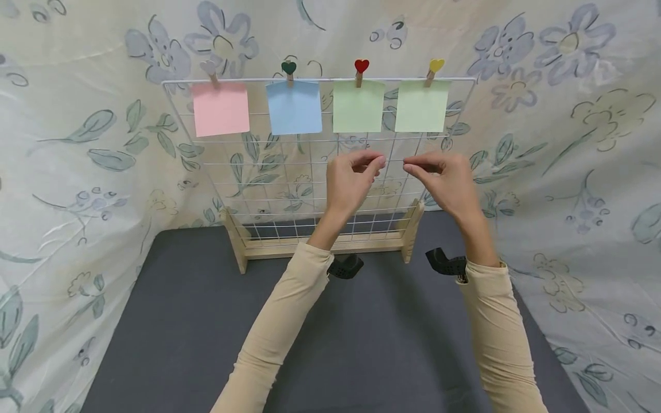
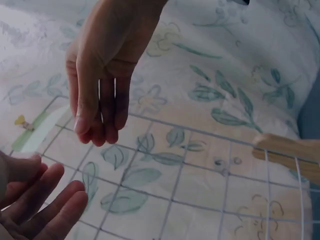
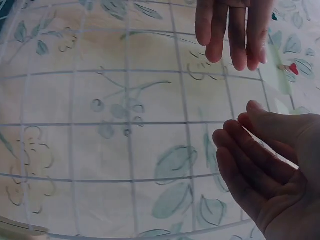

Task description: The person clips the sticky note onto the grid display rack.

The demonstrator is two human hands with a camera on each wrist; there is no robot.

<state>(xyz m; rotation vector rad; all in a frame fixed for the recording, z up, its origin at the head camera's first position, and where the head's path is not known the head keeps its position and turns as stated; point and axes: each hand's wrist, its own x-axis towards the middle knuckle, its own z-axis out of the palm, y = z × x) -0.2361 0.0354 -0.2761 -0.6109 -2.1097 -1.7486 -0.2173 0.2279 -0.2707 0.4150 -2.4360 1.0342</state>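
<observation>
A white wire grid [image 1: 315,79] stands upright in a wooden base [image 1: 279,251]. Clipped along its top bar hang a pink paper [image 1: 222,109], a blue paper [image 1: 295,109] and two green papers [image 1: 358,109]. My left hand [image 1: 347,179] hovers before the grid, below the left green paper, thumb tip near the index fingertip. Facing it, just below the right green paper, is my right hand [image 1: 448,184] with thumb and index close together. Both wrist views show relaxed fingers [image 3: 250,155] with nothing between them. A narrow gap separates the two hands.
The heart clips are pale grey [image 1: 209,67], dark green [image 1: 289,67], red [image 1: 361,66] and yellow [image 1: 436,65]. The base stands at the back of a dark grey table [image 1: 181,321]. Floral cloth [image 1: 77,172] hangs behind and at both sides.
</observation>
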